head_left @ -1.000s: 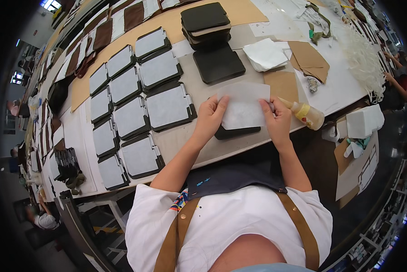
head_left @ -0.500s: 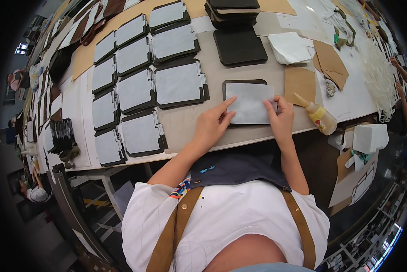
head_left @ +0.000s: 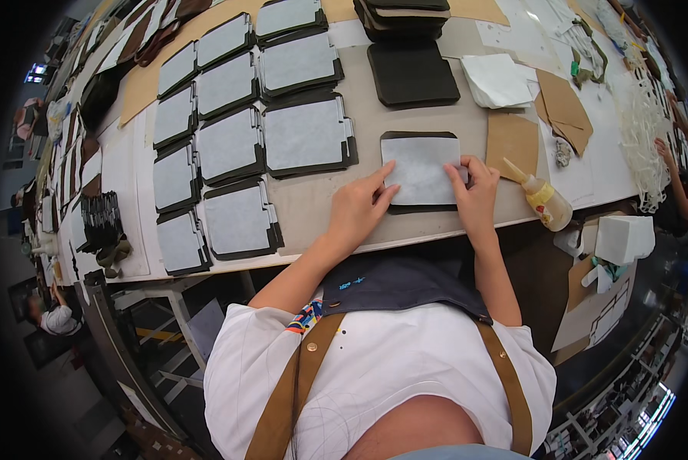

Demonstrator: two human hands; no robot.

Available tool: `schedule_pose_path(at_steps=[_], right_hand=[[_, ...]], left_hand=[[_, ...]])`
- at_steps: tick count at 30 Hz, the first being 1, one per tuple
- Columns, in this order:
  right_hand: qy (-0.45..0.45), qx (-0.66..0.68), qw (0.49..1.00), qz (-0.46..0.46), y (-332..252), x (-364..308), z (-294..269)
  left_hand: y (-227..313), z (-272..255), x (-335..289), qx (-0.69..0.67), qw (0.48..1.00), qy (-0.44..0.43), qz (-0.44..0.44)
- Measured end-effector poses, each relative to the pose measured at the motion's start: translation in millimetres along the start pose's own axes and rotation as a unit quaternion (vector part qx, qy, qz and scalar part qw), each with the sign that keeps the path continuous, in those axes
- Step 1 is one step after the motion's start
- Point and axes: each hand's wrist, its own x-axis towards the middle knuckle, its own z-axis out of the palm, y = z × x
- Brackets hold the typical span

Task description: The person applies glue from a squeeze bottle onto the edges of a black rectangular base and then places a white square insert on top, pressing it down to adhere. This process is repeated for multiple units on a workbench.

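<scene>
Lowered since the earlier frame, the sheet (head_left: 424,170) lies on a black panel (head_left: 421,208). Stacks (head_left: 304,136) stand at its nine o'clock; the left hand (head_left: 356,205), grip apart, touches its nine-o'clock edge; the right hand (head_left: 477,193) its three-o'clock edge, whether pinching I cannot tell; a bottle (head_left: 547,205) lies toward four o'clock.

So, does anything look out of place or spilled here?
The yellow-banded bottle lies on its side, its base apparently at or past the edge of the table, which looks precarious; no spill shows.

On the worktop (head_left: 313,207), a sheet (head_left: 424,175) lies on a panel (head_left: 424,208); stacks (head_left: 230,144) lie left, bottle (head_left: 547,203) right, pile (head_left: 402,17) behind.
</scene>
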Motion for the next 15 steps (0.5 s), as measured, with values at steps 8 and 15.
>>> schedule_pose_path(at_steps=[8,15], right_hand=[[-0.001,-0.02,1.0,-0.013,-1,0,-2],[0.038,-0.066,0.995,-0.061,-12,1,-6]], left_hand=[[0,1,0,0.019,1.0,0.003,-0.001],[2,2,2,0.025,1.0,-0.006,-0.014]])
